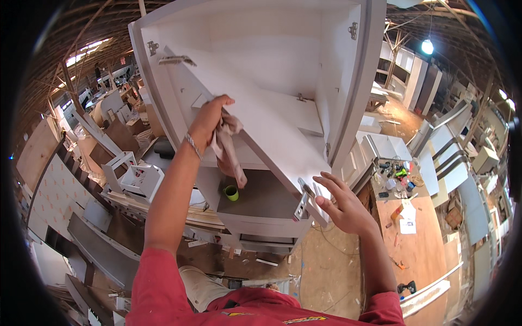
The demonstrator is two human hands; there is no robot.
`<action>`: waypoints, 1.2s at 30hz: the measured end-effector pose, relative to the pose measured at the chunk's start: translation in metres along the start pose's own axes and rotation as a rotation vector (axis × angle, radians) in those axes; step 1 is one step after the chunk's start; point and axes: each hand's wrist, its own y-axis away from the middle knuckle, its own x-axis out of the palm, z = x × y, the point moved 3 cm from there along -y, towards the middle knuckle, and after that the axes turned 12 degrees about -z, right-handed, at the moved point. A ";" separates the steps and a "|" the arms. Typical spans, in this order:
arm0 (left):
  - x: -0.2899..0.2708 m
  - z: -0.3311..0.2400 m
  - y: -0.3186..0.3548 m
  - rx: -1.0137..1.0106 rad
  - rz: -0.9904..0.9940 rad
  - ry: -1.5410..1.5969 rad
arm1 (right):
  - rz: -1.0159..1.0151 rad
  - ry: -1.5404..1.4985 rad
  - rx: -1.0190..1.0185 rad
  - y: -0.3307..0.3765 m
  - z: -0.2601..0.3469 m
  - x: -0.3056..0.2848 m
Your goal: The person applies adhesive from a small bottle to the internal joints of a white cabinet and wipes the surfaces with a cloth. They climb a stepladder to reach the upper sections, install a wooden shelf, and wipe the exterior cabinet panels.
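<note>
Rag (pixel 228 146), pinkish, bunched in left hand (pixel 209 117) w/ fingers closed on it, pressed on white cabinet door (pixel 261 130), while right hand (pixel 340 204) is open at door's lower edge by hinge (pixel 303 200); green cup (pixel 231 192) sits below rag.

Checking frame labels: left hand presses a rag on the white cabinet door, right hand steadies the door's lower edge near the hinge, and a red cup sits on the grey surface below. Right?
Not quite: the cup is green, not red, as the head view shows. The rest holds: the left hand presses a rag on the white cabinet door, and the right hand steadies its lower edge near the hinge.
</note>
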 end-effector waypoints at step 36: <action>0.092 0.107 -0.226 -0.144 -0.175 0.318 | -0.864 0.366 0.091 -0.132 -0.138 0.015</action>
